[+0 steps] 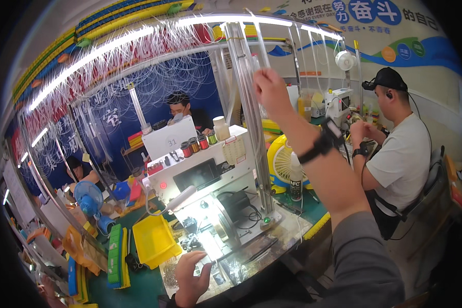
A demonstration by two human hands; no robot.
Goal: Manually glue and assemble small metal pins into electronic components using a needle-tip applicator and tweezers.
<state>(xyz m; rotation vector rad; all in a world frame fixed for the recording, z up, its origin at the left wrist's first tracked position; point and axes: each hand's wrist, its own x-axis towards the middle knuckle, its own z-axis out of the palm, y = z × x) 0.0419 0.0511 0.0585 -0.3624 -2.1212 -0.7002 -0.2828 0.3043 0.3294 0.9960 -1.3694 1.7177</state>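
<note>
My right hand (272, 92) is raised high beside the upright metal post (249, 118), its fingers closed. Whatever it grips, if anything, is too fine to make out. On that wrist sits a black strap (321, 145). Low down, my left hand (192, 280) hovers at the front of the bench machine (210, 190), thumb and forefinger curled close together. Glare hides whatever lies at their tips. Just beyond them, the brightly lit round wheel (223, 223) of the machine stands among small metal parts (190, 241). A white tube-shaped lamp (182, 199) hangs above these parts.
A yellow tray (155, 241) lies left of the machine, near stacked green and yellow bins (117, 256). Thread spools (194, 145) line the machine's top. To the right are a yellow fan (285, 161), a spray can (295, 182) and a seated co-worker (403, 138). Clear strands (138, 61) hang overhead.
</note>
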